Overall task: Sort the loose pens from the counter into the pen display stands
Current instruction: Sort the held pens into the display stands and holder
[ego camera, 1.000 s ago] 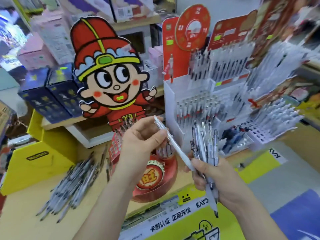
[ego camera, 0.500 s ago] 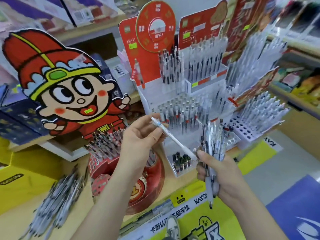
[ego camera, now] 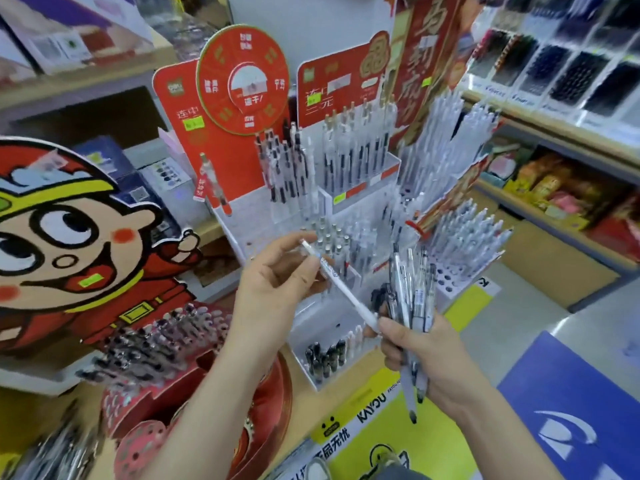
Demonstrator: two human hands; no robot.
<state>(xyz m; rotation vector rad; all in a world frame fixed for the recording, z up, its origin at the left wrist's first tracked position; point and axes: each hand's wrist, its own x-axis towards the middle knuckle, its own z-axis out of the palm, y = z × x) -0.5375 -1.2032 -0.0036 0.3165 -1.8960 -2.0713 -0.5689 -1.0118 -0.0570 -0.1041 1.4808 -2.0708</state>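
Note:
My left hand [ego camera: 277,282] pinches the upper end of a single white pen [ego camera: 341,284], which slants down to the right until its lower end meets my right hand [ego camera: 429,355]. That right hand grips a bundle of several grey and clear pens [ego camera: 412,296], tips pointing down. Both hands hover in front of the white tiered pen display stand [ego camera: 346,202], whose rows hold many upright pens. A round red pen stand [ego camera: 166,344] with dark pens sits lower left. Loose pens [ego camera: 59,452] lie blurred on the counter at bottom left.
A large cartoon cardboard figure [ego camera: 69,237] in red stands at the left. Another slanted rack of white pens [ego camera: 467,237] is on the right. Shelves with boxed goods run behind and to the right. Yellow signage [ego camera: 374,420] edges the counter front.
The view has swung right and closer to the white stand. Both hands with their pens have risen slightly toward it; the grips are unchanged.

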